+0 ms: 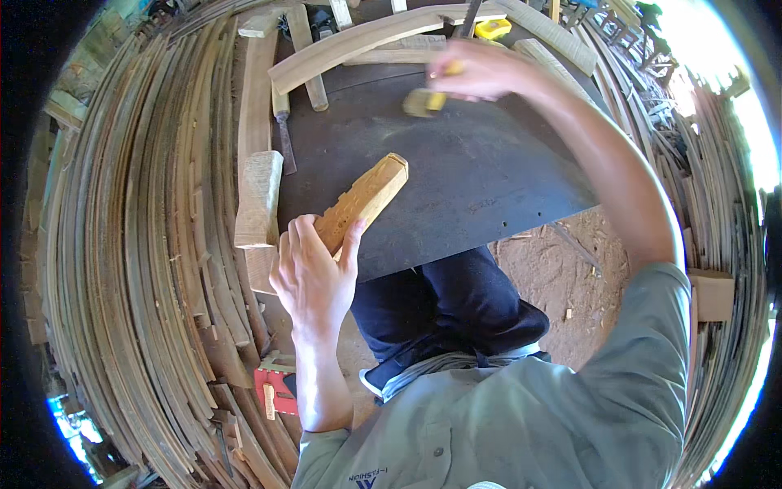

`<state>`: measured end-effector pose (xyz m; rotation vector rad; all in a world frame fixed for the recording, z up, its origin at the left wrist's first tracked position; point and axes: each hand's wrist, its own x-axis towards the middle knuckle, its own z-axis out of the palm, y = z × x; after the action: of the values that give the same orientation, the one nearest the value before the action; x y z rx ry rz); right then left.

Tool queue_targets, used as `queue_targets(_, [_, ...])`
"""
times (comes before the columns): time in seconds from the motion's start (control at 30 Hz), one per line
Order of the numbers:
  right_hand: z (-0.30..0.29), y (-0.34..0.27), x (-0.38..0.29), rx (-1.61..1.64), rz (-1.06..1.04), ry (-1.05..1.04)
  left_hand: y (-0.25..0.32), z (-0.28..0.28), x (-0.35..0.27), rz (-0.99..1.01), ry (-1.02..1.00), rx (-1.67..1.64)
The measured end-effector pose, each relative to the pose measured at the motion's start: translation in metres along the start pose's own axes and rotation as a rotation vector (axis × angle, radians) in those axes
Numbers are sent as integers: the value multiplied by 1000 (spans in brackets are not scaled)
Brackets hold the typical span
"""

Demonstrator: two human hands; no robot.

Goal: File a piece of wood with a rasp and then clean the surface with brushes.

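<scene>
My left hand grips the near end of a shaped, yellowish block of wood. The block slants up and away over the dark tabletop, its left edge rough and notched. Above the table's far side, my right hand is closed around a small tool with yellow parts and a tan, brush-like end. Motion blurs both hand and tool, so the tool's exact kind is unclear. The tool is apart from the block. A wood-handled chisel or file lies left of the block.
A curved wooden piece and a yellow tape measure lie along the far side. Near the left edge sits a wood block on a long board. Stacked strips line the left. A red object stands low beside my forearm.
</scene>
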<state>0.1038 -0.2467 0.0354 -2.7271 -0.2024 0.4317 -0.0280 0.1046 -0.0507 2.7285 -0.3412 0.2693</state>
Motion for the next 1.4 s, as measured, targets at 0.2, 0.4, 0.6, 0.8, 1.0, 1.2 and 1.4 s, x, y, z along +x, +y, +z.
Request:
queue_targets(0.2, [-4, 174, -216, -607, 376, 22, 0, -3, 6, 90, 21, -47])
queue_targets(0.4, [-32, 51, -176, -34, 268, -15, -6, -3, 3, 110, 15, -37])
queue_targets(0.6, [19, -56, -5, -26, -483, 52, -3, 2, 0, 130, 52, 23])
queue_targets(0.8, [12, -62, 12, -47, -214, -93, 0, 2, -2, 133, 71, 0])
queue_targets(1.0, [-11, 65, -121, 72, 319, -135, -7, 4, 3, 96, 65, 77])
queue_targets(1.2, [-24, 109, -233, -257, 978, -300, -5, 4, 7, 198, 86, 66])
queue_targets(1.4, [-18, 22, -114, 163, -8, -50, -10, 5, 3, 175, 5, 93])
